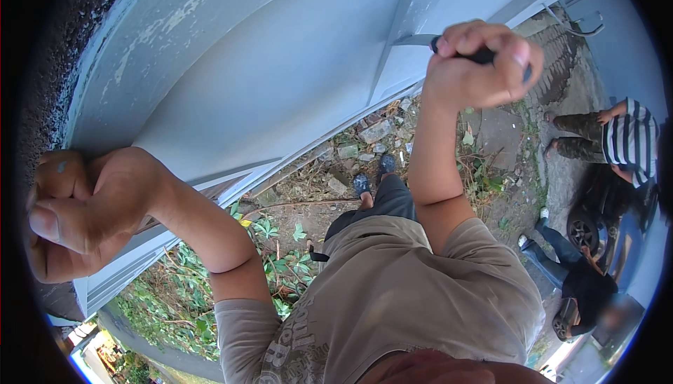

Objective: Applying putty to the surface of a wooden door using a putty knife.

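Observation:
At the far left, my left hand [91, 212] is curled beside the dark, rough edge [43, 111] of the grey-blue panel [259, 83]; what lies within its fingers is hidden. My right hand [484, 65] is closed round the black handle of a tool with a thin metal blade [413, 40]. The blade touches or lies very close to a raised strip [392, 33] of the panel. Pale flaking patches show on the curved band along the panel's upper left.
Rubble [375, 130] and leafy plants [179, 286] lie on the ground around my feet. Two people stand at the right, one in a striped shirt [627, 142], one in a dark top [585, 289], beside a dark vehicle [582, 230]. A bent metal bar [582, 30] is at upper right.

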A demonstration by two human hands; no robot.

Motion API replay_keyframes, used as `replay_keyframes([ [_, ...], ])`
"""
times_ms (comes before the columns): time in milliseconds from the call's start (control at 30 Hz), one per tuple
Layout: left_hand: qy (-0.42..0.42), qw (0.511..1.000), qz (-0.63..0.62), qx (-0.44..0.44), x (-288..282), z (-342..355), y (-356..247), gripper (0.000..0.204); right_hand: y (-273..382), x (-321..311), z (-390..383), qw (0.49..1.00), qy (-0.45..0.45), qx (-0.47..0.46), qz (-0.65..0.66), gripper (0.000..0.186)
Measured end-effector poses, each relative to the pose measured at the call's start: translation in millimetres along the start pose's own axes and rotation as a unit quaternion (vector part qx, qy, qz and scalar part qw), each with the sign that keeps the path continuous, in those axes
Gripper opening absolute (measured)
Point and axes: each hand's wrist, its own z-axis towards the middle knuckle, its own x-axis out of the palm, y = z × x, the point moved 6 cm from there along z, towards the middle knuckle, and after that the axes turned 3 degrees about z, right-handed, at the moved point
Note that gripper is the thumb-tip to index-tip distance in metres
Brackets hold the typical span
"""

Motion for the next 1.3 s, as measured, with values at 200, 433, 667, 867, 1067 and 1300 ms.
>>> replay_keyframes([
  [200,-0.013,1.000,-0.002,0.001,0.1,-1.9,2.1,0.022,-12.7,-1.0,-3.4,0.996,0.011,0.056,-0.072,0.022],
  [433,-0.033,0.999,-0.001,0.021,-4.6,1.3,7.0,0.022,-1.1,-14.8,-5.9,0.993,-0.036,0.007,0.111,0.025],
  [667,-0.007,1.000,-0.009,0.006,9.8,0.1,-1.8,0.023,-11.9,-4.9,0.2,0.995,-0.001,0.017,-0.096,0.017],
  [867,-0.011,0.999,0.050,0.014,11.4,4.2,-6.8,0.022,-2.7,-7.1,-6.7,0.996,-0.089,0.025,0.002,0.020],
  [1067,-0.014,0.999,0.029,-0.005,10.8,2.2,-3.1,0.020,11.9,3.3,3.0,0.990,-0.108,0.083,0.039,0.031],
  [1300,-0.002,1.000,0.008,0.001,7.9,-1.0,-5.4,0.019,1.9,-12.6,-11.2,0.998,-0.032,0.044,0.036,0.016],
])
